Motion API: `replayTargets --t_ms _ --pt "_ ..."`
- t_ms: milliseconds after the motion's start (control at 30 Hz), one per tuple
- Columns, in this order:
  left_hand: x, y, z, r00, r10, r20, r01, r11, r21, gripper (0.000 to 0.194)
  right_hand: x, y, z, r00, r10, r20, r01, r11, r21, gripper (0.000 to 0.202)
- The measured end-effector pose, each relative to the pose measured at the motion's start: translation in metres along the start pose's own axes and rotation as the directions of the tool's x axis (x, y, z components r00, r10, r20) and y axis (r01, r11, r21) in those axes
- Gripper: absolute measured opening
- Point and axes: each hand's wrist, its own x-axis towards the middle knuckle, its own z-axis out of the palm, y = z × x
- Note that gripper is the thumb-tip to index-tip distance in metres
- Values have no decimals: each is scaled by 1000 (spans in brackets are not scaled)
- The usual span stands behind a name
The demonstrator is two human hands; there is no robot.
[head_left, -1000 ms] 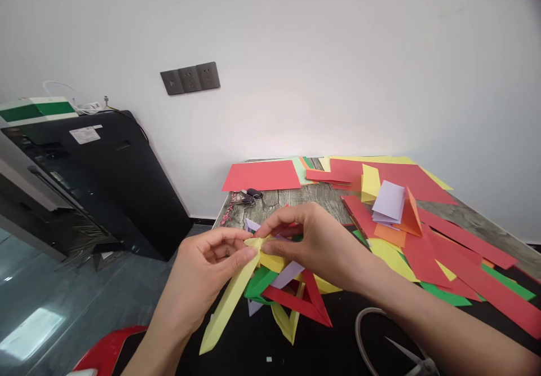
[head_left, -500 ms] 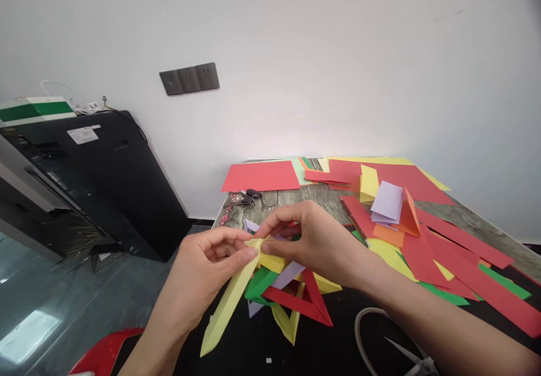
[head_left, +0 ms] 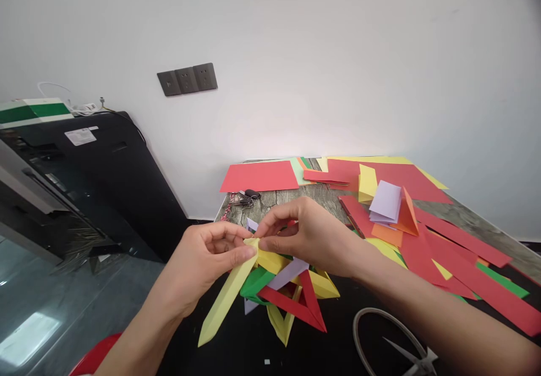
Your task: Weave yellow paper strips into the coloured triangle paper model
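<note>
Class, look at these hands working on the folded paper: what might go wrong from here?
The pale yellow strip is pinched at its upper end by the left hand and right hand, so it may crease or tear there. The right arm passes near the scissors and might brush a blade.

The strip (head_left: 228,302) and star (head_left: 291,302) are matt, creased paper; the red sheet (head_left: 260,176) is smooth, matt paper. The surface (head_left: 283,198) looks like grained grey wood at the back. The scissors (head_left: 416,362) have bare metal blades. The 3 sockets (head_left: 187,80) look like satin dark plastic, the wall (head_left: 338,66) matt, the floor (head_left: 31,331) glossy and smooth.
</note>
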Motion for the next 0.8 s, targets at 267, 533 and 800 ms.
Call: replayTargets --t_ms 267,533,800 --pt "0 3 0 998 -56 32 55 998 21 37 -1 -2 1 1000 -9 -25 7 999 -47 7" --pt "-6 0 2 998 -16 55 10 994 109 30 -5 0 -3 999 -6 54 6 1000 16 14" --pt "-7 4 1 997 -49 58 43 994 98 35 -11 4 4 999 -26 -31 26 1000 -12 13"
